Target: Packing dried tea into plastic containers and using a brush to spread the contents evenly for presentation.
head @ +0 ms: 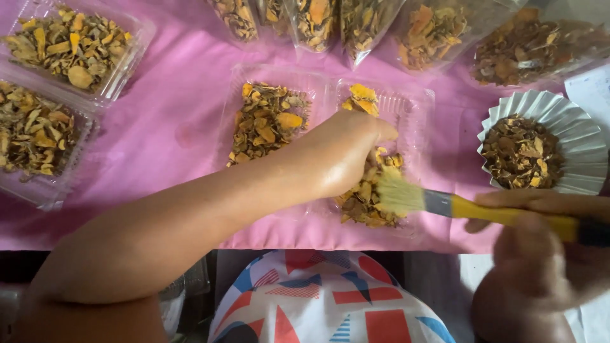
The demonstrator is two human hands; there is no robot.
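My left hand [346, 152] reaches into the right half of a clear plastic hinged tray [413, 105] and closes over a pile of dried orange-yellow root slices [365, 200]. My right hand [540, 248] grips a paintbrush [483, 208] with a yellow handle and pale bristles. The bristles touch the slices just right of my left hand. The tray's left half holds more dried slices [267, 121].
A pink cloth [178, 127] covers the table. Two clear trays of slices [70, 44] sit at the left. Several clear bags of slices [356, 22] lie along the far edge. A fluted silver foil cup [575, 136] of darker pieces stands at the right.
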